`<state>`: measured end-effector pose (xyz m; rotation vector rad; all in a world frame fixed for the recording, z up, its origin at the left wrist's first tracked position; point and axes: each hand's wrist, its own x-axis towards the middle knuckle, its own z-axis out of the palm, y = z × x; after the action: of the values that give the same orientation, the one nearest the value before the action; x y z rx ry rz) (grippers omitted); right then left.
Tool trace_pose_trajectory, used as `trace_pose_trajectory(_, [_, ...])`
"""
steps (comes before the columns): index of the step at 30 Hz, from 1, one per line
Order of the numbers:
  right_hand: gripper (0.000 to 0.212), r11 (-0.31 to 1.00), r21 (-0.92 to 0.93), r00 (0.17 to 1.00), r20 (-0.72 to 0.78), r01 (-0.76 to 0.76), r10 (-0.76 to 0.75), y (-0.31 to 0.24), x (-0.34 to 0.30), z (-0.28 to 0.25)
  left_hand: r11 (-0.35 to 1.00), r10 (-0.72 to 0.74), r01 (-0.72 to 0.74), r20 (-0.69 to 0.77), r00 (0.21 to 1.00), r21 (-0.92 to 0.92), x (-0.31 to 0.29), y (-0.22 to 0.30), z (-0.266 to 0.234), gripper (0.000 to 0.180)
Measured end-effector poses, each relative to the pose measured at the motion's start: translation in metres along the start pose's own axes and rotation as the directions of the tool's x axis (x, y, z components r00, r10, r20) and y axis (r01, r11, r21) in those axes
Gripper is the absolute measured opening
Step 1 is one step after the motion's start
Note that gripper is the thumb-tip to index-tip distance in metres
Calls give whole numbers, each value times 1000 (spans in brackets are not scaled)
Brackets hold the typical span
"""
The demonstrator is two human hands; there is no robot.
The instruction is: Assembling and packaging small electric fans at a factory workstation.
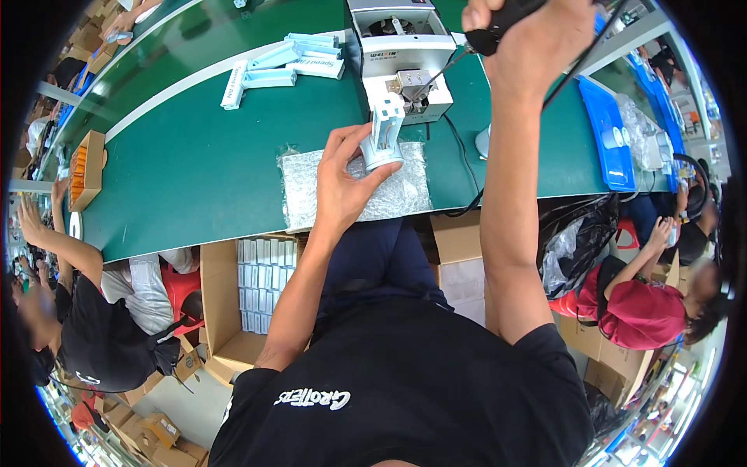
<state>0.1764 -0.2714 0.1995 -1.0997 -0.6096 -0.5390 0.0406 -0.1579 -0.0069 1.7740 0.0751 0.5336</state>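
Note:
My left hand point(342, 185) grips the base of a light blue plastic housing point(383, 140), an upright open frame on a round foot. It is held above a sheet of bubble wrap point(305, 187) near the table's front edge. My right hand point(551, 48), raised at the upper right, is wrapped round a black powered screwdriver point(507, 19). The thin bit slants down and left to the pick-up point of a white and grey screw feeder point(398, 56), just behind the housing. Whether a screw sits on the bit is too small to tell.
Several light blue plastic parts point(282, 65) lie at the back left of the green table point(194, 167). An orange-filled carton point(92, 167) stands far left, a blue tray point(607, 132) at right. A cable point(464, 148) runs beside the feeder. Co-workers sit on both sides.

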Motion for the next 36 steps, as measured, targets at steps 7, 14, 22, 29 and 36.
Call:
trace_pose_trajectory(7, [48,999,-3,990,133,45,-45,29,-5,-7,1000,8,-8,6,1000,11,1,1,0,61])
trace_pose_trajectory(14, [48,1000,9,995,103,5,-6,26,-7,-10,1000,9,-9,5,1000,27,2,2,1,62])
trace_pose_trajectory(22, [82,323,856,915,373,-404,156,-1,-31,-1,999,-2,2,-8,1000,51,3,6,2,62])
trace_pose_trajectory(29, [81,972,169,981,136,-162,140,-15,-67,10,997,11,-9,-30,999,73,3,4,2,62])
trace_pose_trajectory(36, [74,993,55,983,157,-106,97,-1,-65,5,996,-22,19,28,999,84,4,9,2,62])
